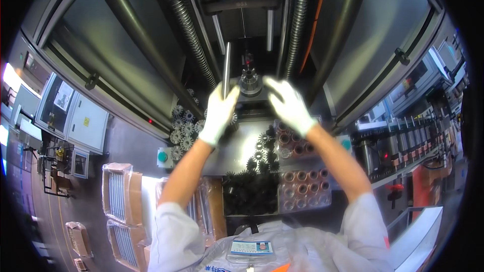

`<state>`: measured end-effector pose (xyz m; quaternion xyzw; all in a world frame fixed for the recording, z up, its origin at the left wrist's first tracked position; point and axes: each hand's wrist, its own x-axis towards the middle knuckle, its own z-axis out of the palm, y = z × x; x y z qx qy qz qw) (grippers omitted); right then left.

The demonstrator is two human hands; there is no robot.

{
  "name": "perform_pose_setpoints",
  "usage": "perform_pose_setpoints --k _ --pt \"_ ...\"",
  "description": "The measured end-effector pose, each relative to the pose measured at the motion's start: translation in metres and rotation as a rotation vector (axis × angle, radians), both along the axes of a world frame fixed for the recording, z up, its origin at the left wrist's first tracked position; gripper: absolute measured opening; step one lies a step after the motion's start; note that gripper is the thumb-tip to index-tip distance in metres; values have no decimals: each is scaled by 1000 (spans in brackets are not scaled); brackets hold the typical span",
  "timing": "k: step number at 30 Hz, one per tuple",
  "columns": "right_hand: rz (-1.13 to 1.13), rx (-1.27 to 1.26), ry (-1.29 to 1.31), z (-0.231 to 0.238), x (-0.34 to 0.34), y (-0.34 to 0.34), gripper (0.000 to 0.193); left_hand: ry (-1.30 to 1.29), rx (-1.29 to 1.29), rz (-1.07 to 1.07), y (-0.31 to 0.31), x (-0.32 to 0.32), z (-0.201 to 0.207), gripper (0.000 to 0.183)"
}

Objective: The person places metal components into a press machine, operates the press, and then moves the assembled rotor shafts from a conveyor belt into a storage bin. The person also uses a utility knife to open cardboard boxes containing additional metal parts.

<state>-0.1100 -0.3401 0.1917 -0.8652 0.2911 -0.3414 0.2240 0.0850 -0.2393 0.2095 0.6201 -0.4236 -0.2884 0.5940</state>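
Observation:
My left hand [221, 107], in a white glove, is wrapped round a smooth metal shaft [227, 60] that stands nearly upright, just left of the press fixture. My right hand [288, 102], also gloved, has its fingers stretched out and apart on the right side of the fixture. Nothing shows in it, and a small gap appears between its fingertips and the metal. Between the two hands sits the round metal fixture [249, 83], with a toothed-looking upper part. A red light spot shows just above it.
Toothed metal discs [187, 130] are heaped at left, and black toothed pieces [249, 194] fill a bin in front. Clear trays hold copper-coloured rings [302, 189] at right. Green buttons [162, 156] flank the table. Cartons of rods [117, 196] stand lower left. Press columns [138, 35] rise on both sides.

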Motion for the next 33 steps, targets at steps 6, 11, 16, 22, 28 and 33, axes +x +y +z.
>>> perform_pose_setpoints --k 6,11,16,22,28,33 --pt "12 124 286 -23 -161 74 32 64 -291 -29 -97 -8 52 18" --pt "-124 321 350 -27 -248 117 28 48 -500 17 -156 3 70 22" --pt "-165 435 312 -26 -285 126 25 216 -267 -140 -167 26 81 35" --pt "-307 155 115 -10 -265 73 34 -557 43 70 -98 3 132 50" --pt "-123 -23 582 -71 -291 38 32 -222 72 -22 72 -36 70 54" --pt "-12 -109 582 -77 -294 21 31 -126 472 35 238 -72 2 45"
